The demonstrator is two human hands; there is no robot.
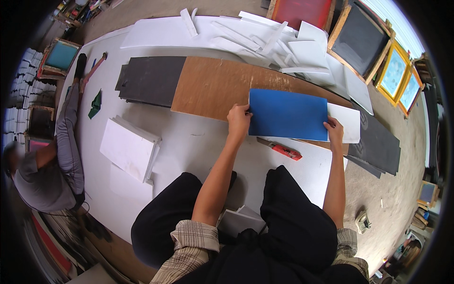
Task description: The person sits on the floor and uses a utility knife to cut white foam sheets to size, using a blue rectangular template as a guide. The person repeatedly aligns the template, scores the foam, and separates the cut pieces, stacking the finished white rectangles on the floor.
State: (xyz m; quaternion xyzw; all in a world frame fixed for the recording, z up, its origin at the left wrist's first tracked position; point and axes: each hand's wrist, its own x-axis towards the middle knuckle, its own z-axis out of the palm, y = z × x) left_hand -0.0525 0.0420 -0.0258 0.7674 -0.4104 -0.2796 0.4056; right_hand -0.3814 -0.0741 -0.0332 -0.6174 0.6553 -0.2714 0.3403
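A flat blue rectangular sheet (288,115) is held between my two hands, over the right part of a long brown board (208,85). My left hand (240,118) grips its left edge, and my right hand (335,128) pinches the right edge near the lower corner. Under the blue sheet, a white sheet (347,124) sticks out to the right. Just below the blue sheet lies a red utility knife (285,150) on the white surface. Black boards (153,78) lie at the brown board's left end, and more black boards (378,142) at its right.
White offcuts (265,42) are heaped beyond the brown board. A stack of white sheets (127,146) lies to my left, near a green scrap (95,104). Another person (47,175) sits at the far left. Wooden frames (359,40) stand at the upper right.
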